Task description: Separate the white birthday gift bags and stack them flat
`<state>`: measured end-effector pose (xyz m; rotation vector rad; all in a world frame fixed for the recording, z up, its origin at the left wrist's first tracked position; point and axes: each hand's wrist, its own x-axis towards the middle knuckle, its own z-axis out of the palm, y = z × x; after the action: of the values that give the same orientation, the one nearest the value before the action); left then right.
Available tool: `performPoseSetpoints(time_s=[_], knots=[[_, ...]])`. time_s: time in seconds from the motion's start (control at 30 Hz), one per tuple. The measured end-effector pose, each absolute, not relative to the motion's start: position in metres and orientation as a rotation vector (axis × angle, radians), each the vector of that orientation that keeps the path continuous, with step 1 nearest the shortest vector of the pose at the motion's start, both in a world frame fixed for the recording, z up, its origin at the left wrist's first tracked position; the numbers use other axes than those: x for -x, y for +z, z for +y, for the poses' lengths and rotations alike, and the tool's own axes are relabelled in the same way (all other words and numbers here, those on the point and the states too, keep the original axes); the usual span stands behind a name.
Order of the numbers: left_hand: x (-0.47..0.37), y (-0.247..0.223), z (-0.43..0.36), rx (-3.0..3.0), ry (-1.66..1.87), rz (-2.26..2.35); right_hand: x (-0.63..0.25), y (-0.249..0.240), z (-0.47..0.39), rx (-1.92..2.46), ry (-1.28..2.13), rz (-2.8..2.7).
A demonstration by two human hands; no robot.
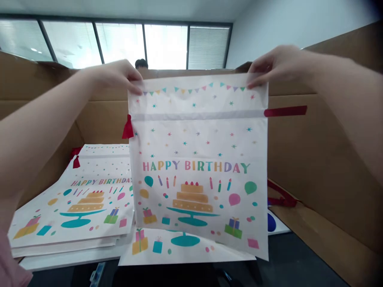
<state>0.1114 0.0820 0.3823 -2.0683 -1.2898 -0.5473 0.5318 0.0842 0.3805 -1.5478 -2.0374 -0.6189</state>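
A thin, square white bag (199, 139) printed with a birthday cake is hanging upright above another matching bag (184, 249), its top corners pinched by the left hand (121, 77) and right hand (273, 65). With only fingertips gripping, a loosened pinch could let the limp sheet fold. Flat red ribbon (286, 111) is sticking out stiffly beside creased brown cardboard (323, 159).

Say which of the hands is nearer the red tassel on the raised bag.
Left. The left hand pinches the bag above the tassel; the right hand pinches it near the opposite top corner.
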Motion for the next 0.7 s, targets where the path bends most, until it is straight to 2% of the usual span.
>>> performPoseSetpoints(time_s=[0.1,0.3,0.57,0.7], knots=[[-0.12,0.362,0.112,2.454,-0.308,-1.483,-0.536,0.353,0.124,1.524,-0.447,-2.147],[-0.117,0.303,0.198,2.498,-0.28,-1.643,-0.536,0.287,0.219,1.568,-0.238,-2.339],[-0.115,0.157,0.278,2.685,-0.063,-1.701,-0.528,0.16,0.306,1.573,0.129,-2.562],[-0.119,0.099,0.3,2.724,-0.041,-1.725,-0.529,0.103,0.332,1.563,0.246,-2.616]])
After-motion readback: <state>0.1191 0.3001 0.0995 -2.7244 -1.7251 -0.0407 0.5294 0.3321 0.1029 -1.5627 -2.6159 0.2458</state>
